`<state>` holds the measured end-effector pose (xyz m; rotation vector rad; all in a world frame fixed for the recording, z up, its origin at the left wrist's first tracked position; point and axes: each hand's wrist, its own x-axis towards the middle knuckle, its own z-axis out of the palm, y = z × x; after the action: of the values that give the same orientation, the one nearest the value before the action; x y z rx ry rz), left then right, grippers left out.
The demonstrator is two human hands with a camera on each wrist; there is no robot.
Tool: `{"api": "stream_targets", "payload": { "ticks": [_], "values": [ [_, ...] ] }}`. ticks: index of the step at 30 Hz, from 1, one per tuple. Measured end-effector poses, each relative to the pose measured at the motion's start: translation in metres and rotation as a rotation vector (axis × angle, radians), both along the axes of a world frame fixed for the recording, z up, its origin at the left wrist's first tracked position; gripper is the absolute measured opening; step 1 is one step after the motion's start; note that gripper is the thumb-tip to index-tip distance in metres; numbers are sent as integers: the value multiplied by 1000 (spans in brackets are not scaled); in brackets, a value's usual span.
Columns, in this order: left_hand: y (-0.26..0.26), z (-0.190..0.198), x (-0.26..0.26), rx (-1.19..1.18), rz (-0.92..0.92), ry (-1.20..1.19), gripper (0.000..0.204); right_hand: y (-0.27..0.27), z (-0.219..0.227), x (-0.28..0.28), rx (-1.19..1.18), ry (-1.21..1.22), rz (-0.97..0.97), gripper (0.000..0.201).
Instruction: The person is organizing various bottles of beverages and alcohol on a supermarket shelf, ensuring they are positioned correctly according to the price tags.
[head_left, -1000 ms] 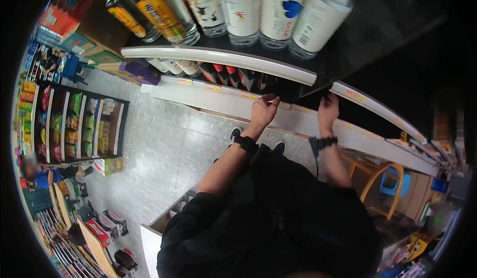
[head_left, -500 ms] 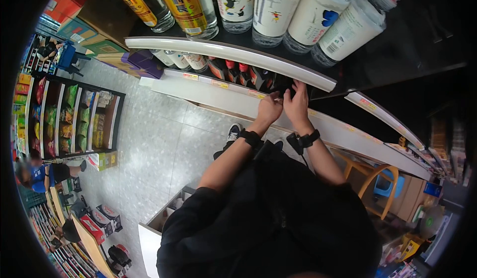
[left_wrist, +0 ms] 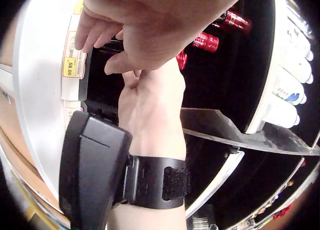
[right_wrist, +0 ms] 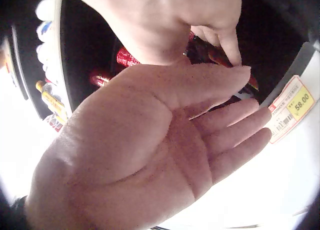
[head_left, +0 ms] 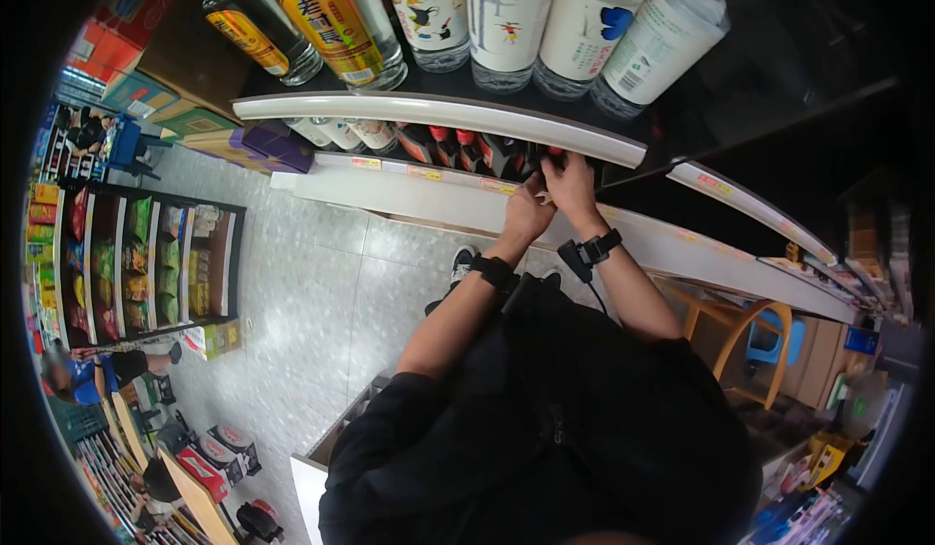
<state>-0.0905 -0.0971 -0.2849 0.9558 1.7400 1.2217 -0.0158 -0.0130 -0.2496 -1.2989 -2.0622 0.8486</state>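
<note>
My right hand [head_left: 573, 187] reaches into the low shelf, its fingers curled round a dark bottle [right_wrist: 216, 55] with an orange-red label edge. The bottle's red cap [head_left: 556, 151] shows by those fingers in the head view. Close beside it, my left hand [head_left: 527, 216] is at the shelf's front edge. Its palm [right_wrist: 135, 135] faces the right wrist camera, fingers fairly straight and loosely bent towards the bottle. In the left wrist view, red caps [left_wrist: 206, 41] of neighbouring bottles stand behind the hands. A price tag [right_wrist: 290, 109] reading 58.00 is on the shelf lip.
Above, an upper shelf edge [head_left: 438, 116] overhangs the hands and carries several clear bottles [head_left: 511, 24] and yellow-labelled bottles [head_left: 336, 24]. A snack rack [head_left: 146, 258] and a person [head_left: 88, 375] are at left. A wooden chair [head_left: 769, 360] stands at right.
My right hand has moved left from the shelf divider to the dark bottle beside my left hand. The left hand has stayed near the shelf edge.
</note>
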Motion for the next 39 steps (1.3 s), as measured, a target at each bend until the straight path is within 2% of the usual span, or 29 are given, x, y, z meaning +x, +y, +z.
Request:
{"api": "stream_targets", "payload": {
  "ticks": [1,3,5,6,9,11,12,15,17,18,19,21,22,23,25,26,30,33,35,37,39],
  "values": [
    [-1,1,-1,-5,21,-2,74,-2,-4,0,1,3,-10,35],
    [-2,2,-4,-9,33,-2,78,-8,-11,0,26,242,34,42],
    [-2,-19,-4,20,61,-9,85,-22,5,6,-7,256,32,39],
    [0,-33,-7,41,-5,107,96,-27,12,10,33,212,88,38],
    [-13,1,-12,3,-132,165,104,-44,37,27,83,123,175,35],
    [-19,17,-19,-15,-210,177,109,-53,47,37,252,177,274,34],
    [-23,25,-20,-35,-236,171,110,-59,55,43,171,180,293,34],
    [-37,53,-23,-69,-314,117,112,-72,63,59,174,189,299,35],
    [-39,55,-14,-23,-424,75,104,-76,67,77,172,190,269,35],
    [-39,56,-11,27,-477,11,92,-77,69,86,137,188,253,35],
    [-38,60,-7,27,-482,12,92,-78,71,92,102,186,237,35],
    [-36,69,1,-54,-541,-176,83,-79,72,101,125,218,196,36],
    [-34,75,4,-54,-574,-114,95,-79,71,105,128,258,153,36],
    [-34,79,9,-55,-579,-112,95,-79,70,108,130,298,110,37],
    [-32,84,20,-133,-626,116,110,-77,67,115,107,313,69,38],
    [-29,79,23,-43,-646,129,118,-72,64,116,108,343,19,37],
    [-12,90,40,-55,-738,133,116,-47,69,117,96,405,-93,36],
    [-5,95,40,-12,-682,116,118,-18,60,98,74,441,-100,35],
    [1,90,39,16,-641,203,121,-4,56,86,104,399,-72,33],
    [4,86,42,15,-613,185,121,3,49,80,90,389,-97,32],
    [6,83,46,55,-632,96,119,11,33,80,86,264,-131,33]
  ]
}}
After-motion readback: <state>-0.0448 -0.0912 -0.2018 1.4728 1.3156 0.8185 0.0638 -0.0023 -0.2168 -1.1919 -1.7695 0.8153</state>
